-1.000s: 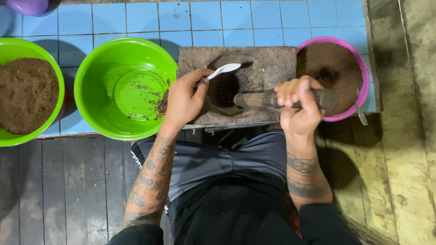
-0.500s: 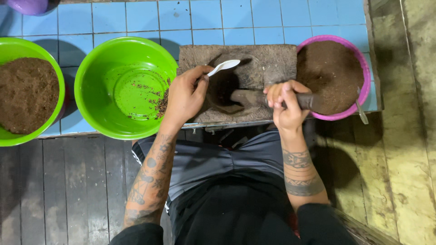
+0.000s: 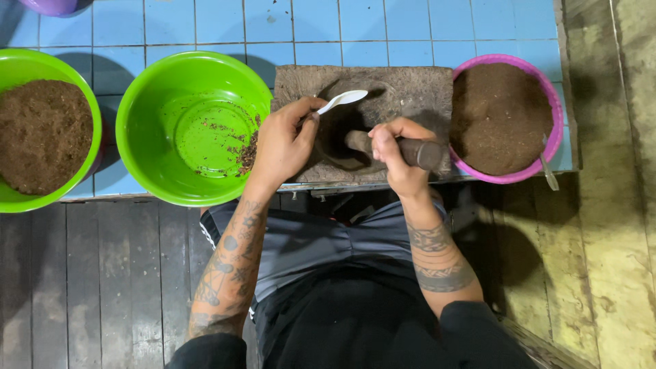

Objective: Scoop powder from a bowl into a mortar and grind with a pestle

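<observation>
1. The blue tiled ledge (image 3: 410,34) is carrying everything, with dark floorboards (image 3: 89,273) running below it.
2. A big green basin (image 3: 184,89) is sitting in the middle-left, nearly bare, just brown crumbs clinging near its right wall.
3. A second green basin (image 3: 14,201) is peeking in at the left edge, heaped with brown ground matter.
4. The pink basin (image 3: 557,130) on the right is holding more brown powder, with a small spoon (image 3: 549,171) leaning at its lower rim.
5. Between them, the stone slab (image 3: 410,85) is lying flat, its hollow dark in the centre.
6. The right hand (image 3: 396,154) is clenching the dark pestle (image 3: 427,154), whose tip is pointing into the hollow.
7. The left hand (image 3: 283,143) is gripping a white spoon (image 3: 342,100), bowl poking out over the hollow's upper edge.
</observation>
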